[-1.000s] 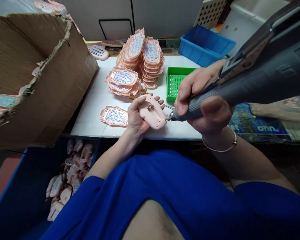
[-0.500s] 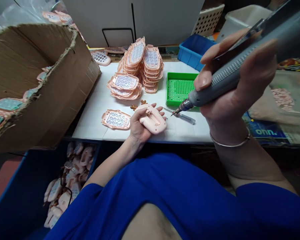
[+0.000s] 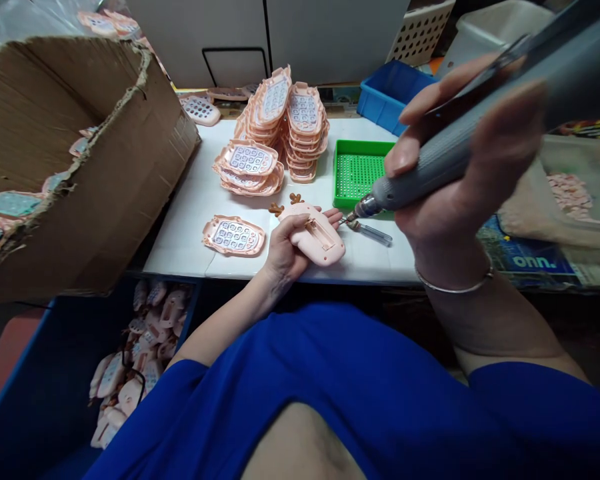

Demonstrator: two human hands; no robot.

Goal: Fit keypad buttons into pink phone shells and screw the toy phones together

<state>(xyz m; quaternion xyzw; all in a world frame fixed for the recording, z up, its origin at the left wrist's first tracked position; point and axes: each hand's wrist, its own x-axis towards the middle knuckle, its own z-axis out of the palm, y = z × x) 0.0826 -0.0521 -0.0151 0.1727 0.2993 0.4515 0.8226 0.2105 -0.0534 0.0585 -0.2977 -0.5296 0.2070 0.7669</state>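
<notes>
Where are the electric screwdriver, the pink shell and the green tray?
electric screwdriver (image 3: 425,175): head view, on its grey ribbed grip.
pink shell (image 3: 327,247): head view, on its back face, lower end.
green tray (image 3: 336,173): head view, on its left rim.

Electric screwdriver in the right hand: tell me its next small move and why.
Probably ease the electric screwdriver in the right hand forward, bit over the green tray, to pick up a screw. Its tip hovers at the tray's near edge, off the pink shell that the left hand holds on the table, and no screw shows on it.
</notes>
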